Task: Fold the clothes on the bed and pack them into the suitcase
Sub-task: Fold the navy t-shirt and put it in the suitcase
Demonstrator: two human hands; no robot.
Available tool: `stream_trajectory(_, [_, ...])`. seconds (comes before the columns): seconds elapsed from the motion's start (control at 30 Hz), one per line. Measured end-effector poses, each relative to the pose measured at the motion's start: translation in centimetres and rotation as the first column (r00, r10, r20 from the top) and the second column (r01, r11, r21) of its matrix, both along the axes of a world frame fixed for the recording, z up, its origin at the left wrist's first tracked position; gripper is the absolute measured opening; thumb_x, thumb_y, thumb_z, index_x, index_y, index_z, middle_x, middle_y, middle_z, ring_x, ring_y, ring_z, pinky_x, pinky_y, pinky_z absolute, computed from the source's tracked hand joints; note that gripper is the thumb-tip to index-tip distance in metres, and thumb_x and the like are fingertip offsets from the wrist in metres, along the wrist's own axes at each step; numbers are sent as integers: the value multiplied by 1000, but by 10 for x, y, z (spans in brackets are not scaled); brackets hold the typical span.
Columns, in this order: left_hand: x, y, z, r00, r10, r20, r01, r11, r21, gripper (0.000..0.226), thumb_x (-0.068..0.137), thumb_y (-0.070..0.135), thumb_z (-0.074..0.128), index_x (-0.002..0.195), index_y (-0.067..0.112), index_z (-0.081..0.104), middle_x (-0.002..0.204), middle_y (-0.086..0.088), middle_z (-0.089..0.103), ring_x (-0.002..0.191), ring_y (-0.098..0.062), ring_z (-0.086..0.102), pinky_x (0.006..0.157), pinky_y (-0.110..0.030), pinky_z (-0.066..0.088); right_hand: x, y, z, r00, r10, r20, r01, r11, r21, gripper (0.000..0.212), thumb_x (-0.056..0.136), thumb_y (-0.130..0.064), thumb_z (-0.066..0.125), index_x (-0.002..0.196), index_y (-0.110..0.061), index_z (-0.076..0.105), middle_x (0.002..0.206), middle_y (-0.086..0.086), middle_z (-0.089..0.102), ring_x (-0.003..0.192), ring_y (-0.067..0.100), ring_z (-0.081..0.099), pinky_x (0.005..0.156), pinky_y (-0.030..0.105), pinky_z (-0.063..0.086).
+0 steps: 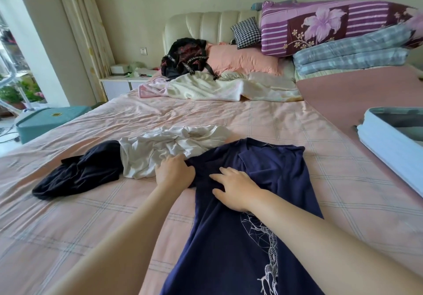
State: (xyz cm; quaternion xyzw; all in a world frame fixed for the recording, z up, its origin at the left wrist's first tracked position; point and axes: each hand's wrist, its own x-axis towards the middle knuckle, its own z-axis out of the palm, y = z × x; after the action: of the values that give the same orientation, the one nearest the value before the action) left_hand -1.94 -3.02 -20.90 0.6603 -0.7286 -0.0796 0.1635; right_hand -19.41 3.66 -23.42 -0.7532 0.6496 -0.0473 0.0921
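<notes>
A navy T-shirt (263,180) with a white line print lies spread lengthwise on the pink checked bed (263,120). My left hand (175,172) grips its left sleeve, fingers curled into the cloth. My right hand (233,188) rests flat on the shirt's chest with fingers spread. A crumpled white garment (160,148) lies just beyond my left hand, and a black garment (84,171) is bunched to its left. The open suitcase (389,139), pale with a grey lining, sits at the right edge of the bed, partly cut off by the frame.
At the head of the bed lie a black backpack (185,58), a pink pillow (242,60), a cream blanket (206,88) and stacked folded quilts (343,38). A nightstand (123,84) and a teal box (50,120) stand on the left by the window.
</notes>
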Motion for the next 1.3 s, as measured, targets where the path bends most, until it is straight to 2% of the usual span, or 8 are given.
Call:
stream_trajectory(0.13, [-24,3,37,912,-38,-408,76,994,79,19,85,25,50,100,15,55,88,-6,66,77,-23,63,60,-35,52,-9,2,21,879,-60,474,137,982,-130,51,95,-36,59,145,-29,49,142,0,53,129,19,50,109,37,39])
stream_trajectory(0.27, [-72,13,78,696,-118,-708,286,950,123,25,88,23,68,112,19,59,98,-8,68,84,-23,68,68,-38,60,-24,7,61,222,-206,953,310,942,131,25,99,-42,54,120,-30,60,110,-2,68,86,19,68,64,31,49])
stream_trajectory(0.33, [-102,23,89,506,-66,-860,546,796,260,31,94,23,66,122,16,56,108,-16,70,92,-31,72,68,-41,61,-49,8,73,94,-264,960,319,921,223,39,97,-54,53,120,-26,64,114,0,72,91,16,70,72,32,51])
stream_trajectory(0.5, [-138,16,71,514,74,-854,585,698,413,14,103,15,39,101,14,53,88,-14,57,65,-27,54,54,-26,43,-114,20,55,320,-600,733,690,678,253,80,80,-52,70,142,-8,44,137,9,57,120,29,56,90,33,43])
stream_trajectory(0.63, [-131,0,17,809,-417,-413,501,858,114,40,86,-9,39,106,14,64,96,-1,63,94,-26,61,79,-31,52,-131,32,28,554,-637,536,670,723,167,63,79,-47,67,131,-14,52,126,7,61,108,29,60,85,34,49])
stream_trajectory(0.83, [-118,-6,-8,782,-618,-88,599,782,-173,64,70,-11,49,124,21,58,121,6,50,121,-22,43,102,-32,36,-117,18,15,809,-518,279,565,816,-122,39,89,-50,59,123,-31,65,135,1,55,122,27,54,94,36,45])
stream_trajectory(1.03, [-126,-35,-2,847,-530,39,530,835,-147,68,81,3,48,144,29,45,143,4,50,134,-26,36,110,-40,29,-128,-4,26,445,-546,710,783,621,-13,26,100,-31,44,110,-14,63,105,7,67,96,30,60,74,32,41])
stream_trajectory(1.3, [-166,-85,8,747,-535,395,582,813,-1,28,95,28,44,116,36,61,128,4,58,126,-23,38,105,-39,19,-158,-5,20,321,-394,861,744,668,28,21,94,-29,55,80,-14,53,80,-3,56,70,16,49,60,30,37])
